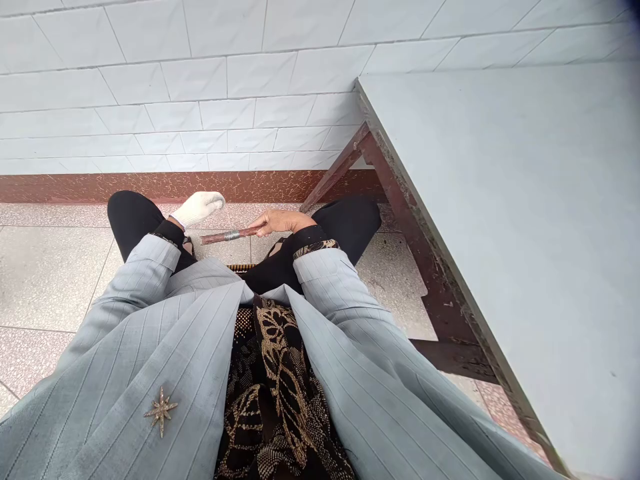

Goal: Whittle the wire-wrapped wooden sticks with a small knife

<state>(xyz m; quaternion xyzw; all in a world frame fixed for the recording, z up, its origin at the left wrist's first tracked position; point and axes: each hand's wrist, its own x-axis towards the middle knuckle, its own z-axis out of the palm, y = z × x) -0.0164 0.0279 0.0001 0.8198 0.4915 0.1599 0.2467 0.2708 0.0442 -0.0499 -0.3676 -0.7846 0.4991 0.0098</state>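
My right hand (pixel 281 221) is bare and closed around one end of a reddish-brown wooden stick (pixel 215 238). Metal wire (pixel 232 235) is wound around the stick near its middle. The stick lies almost level, with its free end pointing left, below my left hand (pixel 200 208). A white knitted glove covers the left hand, whose fingers are pressed together and curled. Whatever it may hold is hidden. The two hands are apart, in front of my knees, above the floor.
A pale tabletop (pixel 525 220) on dark red legs (pixel 415 247) stands close on my right. Ahead rises a white tiled wall (pixel 225 80) with a red-brown skirting (pixel 200 187). Speckled floor tiles (pixel 45 267) lie on the left. Part of a seat edge (pixel 241 268) shows between my legs.
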